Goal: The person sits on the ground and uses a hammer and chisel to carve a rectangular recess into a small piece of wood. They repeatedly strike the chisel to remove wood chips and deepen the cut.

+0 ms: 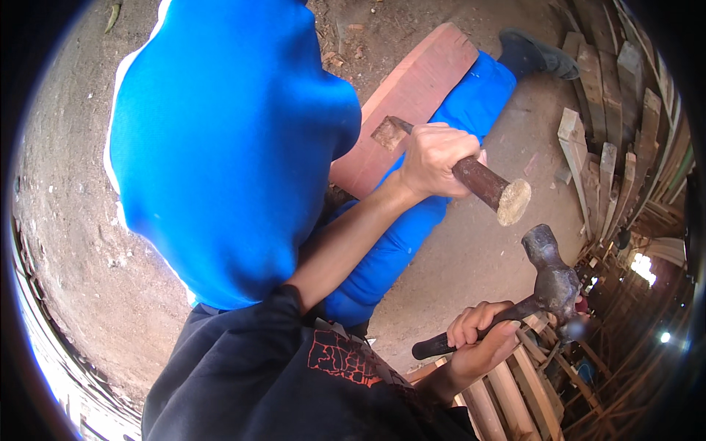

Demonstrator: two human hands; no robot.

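Workpiece: a reddish board [423, 81], located between the person's legs in blue trousers [228, 140], with a squarish recess [384, 135] cut into its face. Left hand [439, 158]: over the board's right-hand edge, closed round the wooden handle of a chisel [479, 178]; the blade reaches into the recess, though contact of its cutting edge cannot be confirmed. Right hand [482, 345]: well apart from the board, toward the lower right, gripping a hammer [557, 288] by its handle, the head raised and clear of the chisel's butt. Loose timber [599, 110] stands to the right of the board. Assessment: the step in hand appears to be chiselling out the recess, at the point of setting the blade; the next move would call for a steady chisel and a square hammer blow on its frayed butt
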